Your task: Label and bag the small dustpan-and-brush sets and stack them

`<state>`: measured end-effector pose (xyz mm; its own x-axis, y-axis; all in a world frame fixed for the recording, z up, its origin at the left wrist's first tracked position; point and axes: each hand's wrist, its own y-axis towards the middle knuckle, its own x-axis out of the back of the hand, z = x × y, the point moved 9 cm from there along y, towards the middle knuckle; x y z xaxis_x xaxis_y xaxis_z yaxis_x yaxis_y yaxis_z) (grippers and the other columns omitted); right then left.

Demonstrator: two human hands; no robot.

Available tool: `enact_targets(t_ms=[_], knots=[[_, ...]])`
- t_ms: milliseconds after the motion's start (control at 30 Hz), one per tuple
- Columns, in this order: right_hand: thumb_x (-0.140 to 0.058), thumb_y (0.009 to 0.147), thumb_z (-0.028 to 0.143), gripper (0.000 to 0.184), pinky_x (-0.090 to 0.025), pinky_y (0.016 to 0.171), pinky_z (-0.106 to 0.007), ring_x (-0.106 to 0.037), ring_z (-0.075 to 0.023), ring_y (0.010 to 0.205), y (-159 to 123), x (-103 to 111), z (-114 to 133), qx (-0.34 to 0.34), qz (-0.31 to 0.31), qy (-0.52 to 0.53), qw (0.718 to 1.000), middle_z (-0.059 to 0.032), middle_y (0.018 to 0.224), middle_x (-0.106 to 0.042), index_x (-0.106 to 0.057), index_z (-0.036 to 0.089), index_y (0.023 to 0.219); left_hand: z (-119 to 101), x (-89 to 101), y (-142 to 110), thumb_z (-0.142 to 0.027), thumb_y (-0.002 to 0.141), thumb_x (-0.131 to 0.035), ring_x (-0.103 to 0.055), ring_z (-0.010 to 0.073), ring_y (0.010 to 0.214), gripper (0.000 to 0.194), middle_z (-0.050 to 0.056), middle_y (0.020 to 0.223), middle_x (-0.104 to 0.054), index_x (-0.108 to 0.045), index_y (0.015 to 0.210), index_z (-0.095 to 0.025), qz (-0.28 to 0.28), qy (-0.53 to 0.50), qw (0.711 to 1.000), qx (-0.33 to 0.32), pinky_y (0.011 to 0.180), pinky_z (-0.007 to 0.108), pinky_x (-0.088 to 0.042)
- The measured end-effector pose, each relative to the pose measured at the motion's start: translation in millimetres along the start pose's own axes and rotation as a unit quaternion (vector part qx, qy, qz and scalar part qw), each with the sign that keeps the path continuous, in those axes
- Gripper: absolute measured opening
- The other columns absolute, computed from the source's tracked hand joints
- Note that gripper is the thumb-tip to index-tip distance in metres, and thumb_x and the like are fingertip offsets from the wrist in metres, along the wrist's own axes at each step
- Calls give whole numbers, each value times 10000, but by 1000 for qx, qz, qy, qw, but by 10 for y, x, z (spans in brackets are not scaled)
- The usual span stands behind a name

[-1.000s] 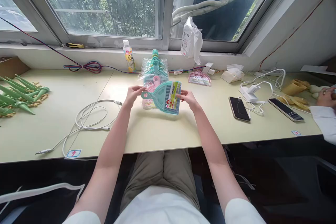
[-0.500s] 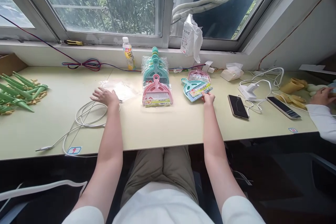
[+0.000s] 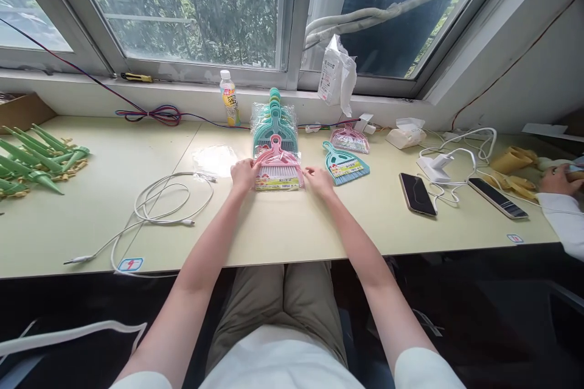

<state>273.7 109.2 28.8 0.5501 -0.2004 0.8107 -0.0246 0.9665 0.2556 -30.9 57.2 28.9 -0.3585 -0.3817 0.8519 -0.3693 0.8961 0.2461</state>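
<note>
A pink dustpan and brush set (image 3: 277, 165) in a clear wrapper lies at the front of a row of wrapped sets. My left hand (image 3: 244, 174) is closed on its left edge, and my right hand (image 3: 318, 181) pinches the wrapper at its right edge. Directly behind it stand several teal dustpan and brush sets (image 3: 274, 121), overlapping, handles toward the window. To the right of my right hand lies a separate teal dustpan and brush set (image 3: 345, 165), with another pink set (image 3: 350, 139) behind it. Clear plastic bags (image 3: 214, 161) lie flat beyond my left hand.
A white cable (image 3: 145, 209) is coiled at left, near green plastic parts (image 3: 41, 161). A drink bottle (image 3: 229, 100) stands by the window. Rightward are a phone (image 3: 417, 194), a second phone (image 3: 497, 197), a power strip (image 3: 433, 167) and another person's hand (image 3: 560, 180).
My right hand has let go of the separate teal set and moved left to the pink set. My left hand has come right from the plastic bags to the pink set's left edge.
</note>
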Motion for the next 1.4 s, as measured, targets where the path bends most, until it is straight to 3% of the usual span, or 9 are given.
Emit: enact_targets(t_ms=[100,300,433,533,667,733,867,1100,1400], knots=[[-470,953,317,312,-446,774,-280,-658,-226,964,-83,-435,326,26,94,42,994,-66,1071,-745,-742,251,1092,105,7,-2,-434,917,-539,-643,289,932,298,122,956,-723,-702,910,-185,-38,-56,997,20,833,380,-438],[-421,978,372,361,-460,787,-284,-642,-207,972,-36,-619,439,36,61,126,989,-38,1122,-720,-674,267,1212,199,-10,223,-371,913,-563,-617,267,900,225,114,887,-688,-653,837,-179,-127,-169,977,10,833,367,-455],[-592,885,333,393,-454,922,-353,-563,-253,1112,200,-643,549,66,-18,119,990,-105,1202,-654,-637,215,1257,104,-26,464,-305,906,-575,-566,296,1075,139,137,1006,-639,-615,838,-191,-194,-215,957,-11,961,431,-437],[-546,885,269,462,-401,1029,-423,-461,-286,1268,482,-654,605,46,-102,130,985,-152,1377,-529,-562,199,1341,94,-50,619,-322,910,-580,-451,298,1305,217,182,1314,-520,-575,1077,-182,-251,-267,930,2,1091,465,-361],[-387,936,263,565,-420,1026,-418,-500,-273,1275,862,-979,622,-8,-36,199,979,-166,1439,-494,-336,151,1488,137,-351,917,-389,954,-501,-462,279,1352,542,207,1429,-488,-333,1421,-172,-181,-370,911,42,1090,450,-391],[-321,958,279,550,-427,1018,-413,-539,-278,1243,988,-1119,621,-25,-4,206,978,-170,1423,-519,-316,126,1487,113,-467,1058,-431,976,-429,-515,297,1306,517,195,1365,-569,-379,1421,-172,-144,-375,915,32,1078,471,-403],[-276,978,323,518,-391,1049,-447,-504,-287,1299,1188,-1198,627,-38,-15,174,984,-145,1467,-489,-334,177,1471,76,-484,1288,-499,986,-339,-481,311,1338,532,187,1377,-571,-525,1347,-154,-174,-343,923,-8,1120,481,-361],[-234,1012,374,563,-376,1017,-465,-536,-290,1263,1582,-1343,644,-78,-12,130,988,-191,1365,-571,-192,168,1535,41,-640,1735,-636,940,-359,-341,279,1451,733,110,1586,-342,-287,1541,-223,-151,-414,894,-77,1177,438,-307],[-300,990,401,504,-356,1076,-478,-434,-303,1350,1622,-1301,627,-48,-45,166,984,-183,1425,-510,-416,149,1410,63,-633,1733,-629,953,-349,-368,255,1426,687,137,1516,-436,-389,1492,-204,-143,-386,907,-83,1194,417,-273]])
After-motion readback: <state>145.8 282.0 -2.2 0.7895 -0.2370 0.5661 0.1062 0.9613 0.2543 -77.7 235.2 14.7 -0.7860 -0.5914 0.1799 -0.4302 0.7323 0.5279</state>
